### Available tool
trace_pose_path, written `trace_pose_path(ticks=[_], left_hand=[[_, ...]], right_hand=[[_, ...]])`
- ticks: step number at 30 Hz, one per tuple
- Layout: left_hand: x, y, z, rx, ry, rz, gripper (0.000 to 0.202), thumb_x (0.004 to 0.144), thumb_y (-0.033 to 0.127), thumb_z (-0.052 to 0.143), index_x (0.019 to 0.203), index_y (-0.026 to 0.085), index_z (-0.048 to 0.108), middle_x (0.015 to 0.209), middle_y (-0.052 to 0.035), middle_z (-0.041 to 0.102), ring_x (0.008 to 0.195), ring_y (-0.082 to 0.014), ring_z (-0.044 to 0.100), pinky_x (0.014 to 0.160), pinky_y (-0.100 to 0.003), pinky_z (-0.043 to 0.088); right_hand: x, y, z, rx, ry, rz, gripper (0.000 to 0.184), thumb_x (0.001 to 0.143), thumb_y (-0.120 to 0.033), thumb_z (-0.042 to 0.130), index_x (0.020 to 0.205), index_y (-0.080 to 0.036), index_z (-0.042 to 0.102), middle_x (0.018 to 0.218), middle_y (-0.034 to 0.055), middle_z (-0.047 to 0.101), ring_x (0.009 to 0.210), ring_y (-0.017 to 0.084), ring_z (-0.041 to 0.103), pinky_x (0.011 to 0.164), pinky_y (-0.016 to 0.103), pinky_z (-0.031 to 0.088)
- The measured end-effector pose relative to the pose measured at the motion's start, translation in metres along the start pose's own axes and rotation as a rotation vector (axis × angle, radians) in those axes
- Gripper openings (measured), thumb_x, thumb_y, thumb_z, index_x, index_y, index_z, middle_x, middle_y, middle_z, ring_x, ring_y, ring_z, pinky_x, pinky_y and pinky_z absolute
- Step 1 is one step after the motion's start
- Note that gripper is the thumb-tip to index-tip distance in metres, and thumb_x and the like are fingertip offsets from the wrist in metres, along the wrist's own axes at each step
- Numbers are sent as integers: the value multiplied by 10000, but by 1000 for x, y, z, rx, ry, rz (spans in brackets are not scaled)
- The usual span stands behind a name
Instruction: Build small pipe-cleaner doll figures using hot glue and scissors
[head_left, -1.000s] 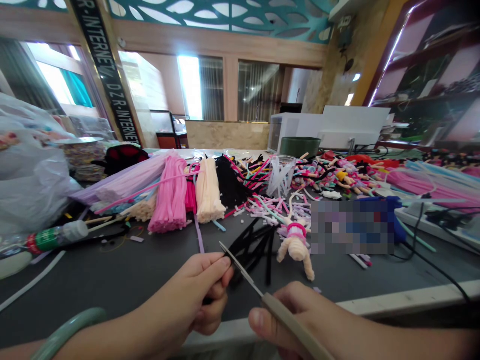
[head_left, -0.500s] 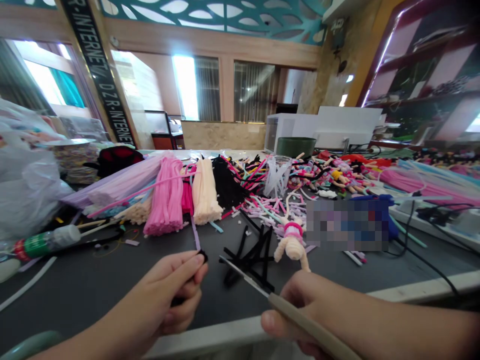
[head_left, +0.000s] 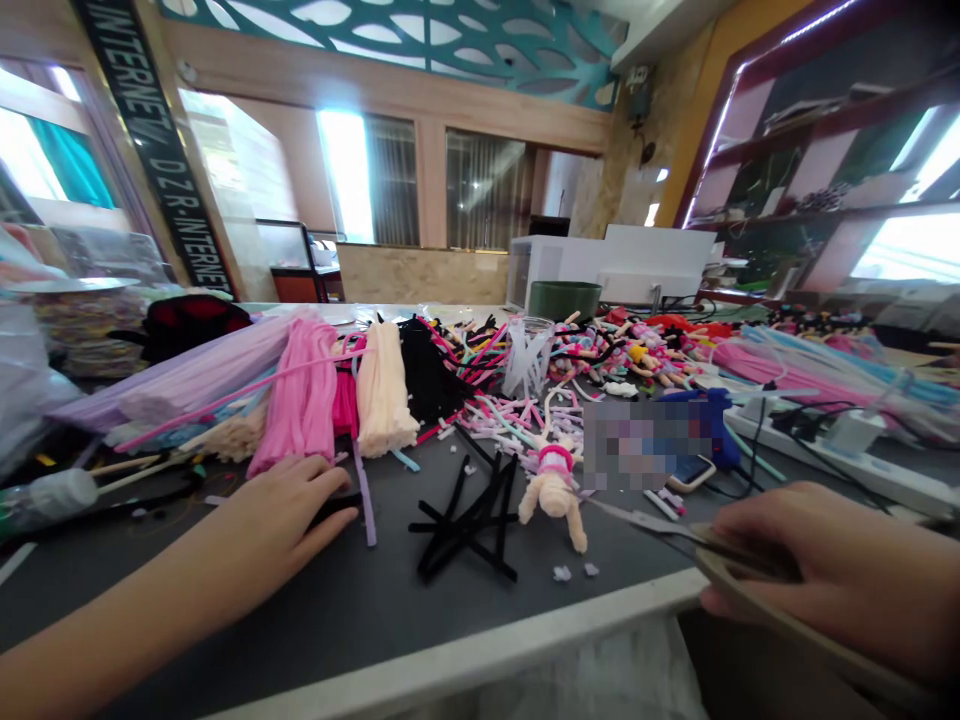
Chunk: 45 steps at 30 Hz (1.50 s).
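Note:
My left hand (head_left: 289,510) lies low on the dark grey worktop (head_left: 360,590), its fingers curled over a short black pipe cleaner piece (head_left: 337,508). My right hand (head_left: 817,560) sits at the far right, gripping scissors (head_left: 637,520) with beige handles, their steel blades pointing left. Between my hands lies a loose pile of cut black pipe cleaners (head_left: 465,522). Just beyond it, a cream pipe cleaner doll (head_left: 555,497) with a pink band lies on the worktop. The blades end close to the doll but do not touch it.
Pink, cream, lilac and black pipe cleaner bundles (head_left: 304,390) lie along the back. Cut pieces and small dolls (head_left: 622,360) are heaped behind. A clear cup (head_left: 527,357), phone (head_left: 690,472), power strip (head_left: 847,440) and pixelated patch (head_left: 645,445) are there. The worktop's white front edge (head_left: 465,640) is near.
My right hand has moved far to the right with the scissors, away from my left hand. My left hand has dropped to the worktop. The whole view has shifted slightly.

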<state>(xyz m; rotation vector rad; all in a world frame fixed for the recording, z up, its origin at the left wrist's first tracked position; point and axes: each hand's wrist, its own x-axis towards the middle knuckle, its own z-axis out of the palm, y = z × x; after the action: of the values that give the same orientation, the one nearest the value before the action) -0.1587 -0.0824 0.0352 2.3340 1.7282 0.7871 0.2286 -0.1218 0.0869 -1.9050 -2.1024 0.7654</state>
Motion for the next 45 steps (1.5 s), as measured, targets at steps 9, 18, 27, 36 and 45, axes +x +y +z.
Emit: trace_pose_path(ticks=[9, 18, 27, 36, 45], left_hand=[[39, 81, 22, 92, -258, 410, 288, 887, 336, 438, 1104, 215, 582, 1107, -96, 564, 1009, -244, 515, 912, -386, 379], [120, 105, 77, 191, -290, 995, 479, 784, 11, 440, 1219, 187, 536, 1208, -136, 529, 1161, -262, 442, 997, -425, 332], [142, 105, 92, -60, -328, 979, 343, 824, 76, 470, 1116, 179, 616, 1200, -124, 547, 1154, -226, 449, 1016, -380, 331], [158, 93, 83, -955, -117, 453, 255, 780, 305, 641, 958, 123, 640, 939, -78, 667, 877, -213, 616, 819, -342, 466], [163, 83, 85, -1301, -162, 68, 278, 739, 373, 677, 896, 143, 670, 920, -67, 695, 865, -169, 625, 694, -258, 477]], right_hand=[[48, 18, 10, -519, 65, 88, 272, 779, -376, 541, 685, -140, 640, 732, 116, 644, 649, 222, 601, 556, 293, 353], [71, 7, 13, -534, 13, -11, 204, 735, -280, 523, 761, -110, 631, 731, 108, 637, 645, 199, 594, 529, 266, 342], [78, 14, 22, -577, 119, 19, 219, 752, -312, 544, 783, -116, 636, 739, 114, 628, 654, 221, 614, 489, 269, 311], [82, 17, 26, -597, 117, 90, 196, 731, -335, 604, 759, -143, 632, 752, 105, 629, 682, 256, 638, 505, 287, 346], [81, 19, 27, -608, 112, 69, 187, 741, -339, 599, 722, -154, 616, 736, 98, 626, 661, 249, 636, 502, 289, 336]])
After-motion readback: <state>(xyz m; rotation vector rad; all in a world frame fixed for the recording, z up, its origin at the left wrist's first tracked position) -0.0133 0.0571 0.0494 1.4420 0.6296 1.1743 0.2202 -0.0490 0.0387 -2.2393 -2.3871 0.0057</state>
